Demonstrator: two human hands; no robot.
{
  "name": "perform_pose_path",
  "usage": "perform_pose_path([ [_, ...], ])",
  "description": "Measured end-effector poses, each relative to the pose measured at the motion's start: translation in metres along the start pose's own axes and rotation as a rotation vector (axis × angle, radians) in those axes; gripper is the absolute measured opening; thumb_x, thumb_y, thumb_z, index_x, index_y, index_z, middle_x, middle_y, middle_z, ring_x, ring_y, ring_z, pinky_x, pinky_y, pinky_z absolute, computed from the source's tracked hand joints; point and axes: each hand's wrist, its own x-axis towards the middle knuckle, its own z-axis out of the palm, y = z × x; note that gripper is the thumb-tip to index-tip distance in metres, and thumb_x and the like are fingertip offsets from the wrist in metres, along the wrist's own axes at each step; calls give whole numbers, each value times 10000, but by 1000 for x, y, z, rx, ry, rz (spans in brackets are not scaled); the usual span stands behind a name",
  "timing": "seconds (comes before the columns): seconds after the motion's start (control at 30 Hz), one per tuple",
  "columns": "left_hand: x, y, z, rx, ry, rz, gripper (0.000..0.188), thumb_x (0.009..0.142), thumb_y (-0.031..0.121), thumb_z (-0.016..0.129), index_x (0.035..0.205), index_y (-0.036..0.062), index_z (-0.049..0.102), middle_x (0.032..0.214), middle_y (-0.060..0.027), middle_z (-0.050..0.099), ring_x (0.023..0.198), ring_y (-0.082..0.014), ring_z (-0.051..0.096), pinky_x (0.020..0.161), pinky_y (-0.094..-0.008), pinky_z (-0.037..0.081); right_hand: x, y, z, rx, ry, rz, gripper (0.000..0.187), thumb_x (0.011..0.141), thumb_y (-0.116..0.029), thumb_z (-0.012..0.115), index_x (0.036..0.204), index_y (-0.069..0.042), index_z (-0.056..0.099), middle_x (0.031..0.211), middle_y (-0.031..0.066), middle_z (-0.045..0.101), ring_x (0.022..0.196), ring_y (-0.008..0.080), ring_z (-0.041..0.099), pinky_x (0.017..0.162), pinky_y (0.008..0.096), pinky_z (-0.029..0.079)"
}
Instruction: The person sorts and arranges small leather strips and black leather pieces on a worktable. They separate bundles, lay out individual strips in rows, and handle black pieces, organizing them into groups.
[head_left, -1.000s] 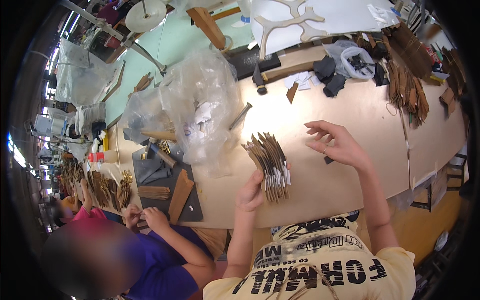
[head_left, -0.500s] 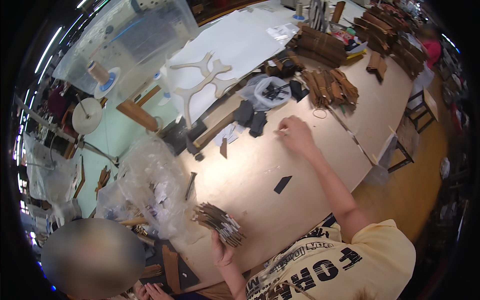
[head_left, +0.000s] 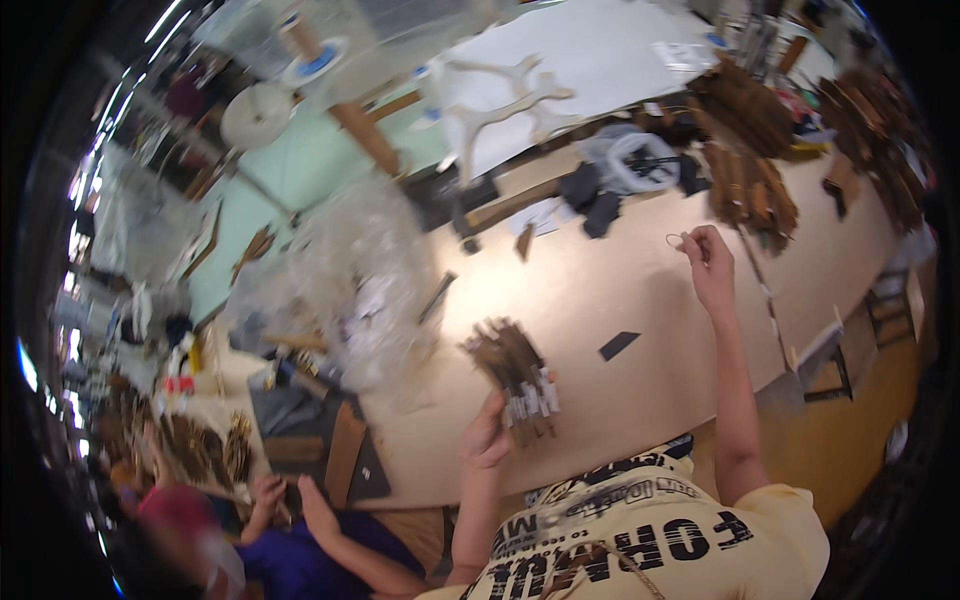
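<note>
My left hand (head_left: 487, 432) is closed around the edge of a fanned stack of brown strips (head_left: 508, 358), held just above the table near me. White tabs show along the stack's near right side. Farther to the right, my right hand (head_left: 711, 268) pinches a thin rubber band (head_left: 675, 241), its loop hanging off the fingertips. Between the two hands a small black piece (head_left: 620, 346) lies flat on the pale table (head_left: 600, 420).
Clear plastic bags (head_left: 350, 270) pile up on the left. Bundles of brown strips (head_left: 750, 195) lie at far right, beside a white bag (head_left: 640, 162) of black pieces. At lower left a co-worker's hands (head_left: 315, 510) rest near a dark mat (head_left: 375, 470).
My right hand has moved right and picked up the rubber band that lay on the table. The left hand still holds the strips. The whole view has shifted, bringing more of the co-worker in.
</note>
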Motion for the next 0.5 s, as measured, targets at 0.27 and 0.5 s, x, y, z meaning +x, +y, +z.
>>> perform_pose_path([
  [0.27, -4, -1, 18, -66, -77, -12, 777, 897, 387, 694, 1444, -42, 347, 1407, -236, 484, 1233, -309, 556, 1006, -432, 503, -64, -112, 77, 996, -655, 584, 229, 992, -185, 561, 1175, -63, 498, 1258, 167, 624, 811, 153, 706, 665, 237, 549],
  [0.5, -12, 0, 23, 86, -98, 17, 922, 864, 468, 712, 1483, -42, 258, 1355, -255, 501, 1200, -332, 581, 929, -465, 559, -83, -110, 88, 869, -793, 346, 248, 864, -147, 752, 932, -97, 519, 1315, 194, 596, 963, 218, 704, 778, 281, 559],
])
